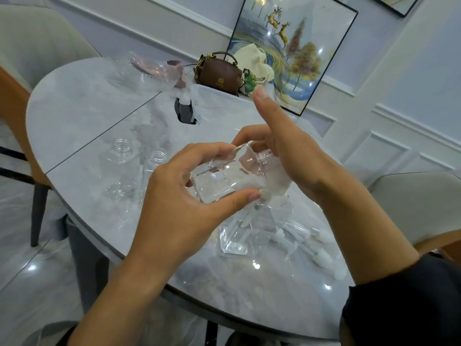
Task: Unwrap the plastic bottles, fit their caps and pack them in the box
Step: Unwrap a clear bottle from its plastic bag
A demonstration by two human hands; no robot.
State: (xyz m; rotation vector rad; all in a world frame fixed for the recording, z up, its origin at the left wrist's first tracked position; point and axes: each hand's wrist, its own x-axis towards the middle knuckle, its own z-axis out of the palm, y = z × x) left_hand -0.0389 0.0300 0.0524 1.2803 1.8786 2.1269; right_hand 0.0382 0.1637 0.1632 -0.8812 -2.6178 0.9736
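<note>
My left hand (184, 196) grips a clear square plastic bottle (219, 178), held tilted above the marble table (82, 113) with its threaded neck pointing right. My right hand (287, 156) is at that neck, fingers curled round the neck end and a white pump cap (272, 186), index finger sticking up. Two uncapped clear bottles (122, 156) (154, 168) stand upright on the table to the left. Another clear bottle (239, 231) lies under my hands, with wrapped white pump caps (314, 243) beside it. A clear plastic box (212, 101) sits further back.
Crumpled clear wrapping (139, 71) lies at the table's far side, next to a brown handbag (219, 73), a cream cloth bag and a framed picture against the wall. A black object (184, 111) lies beside the box. Chairs stand at left and right.
</note>
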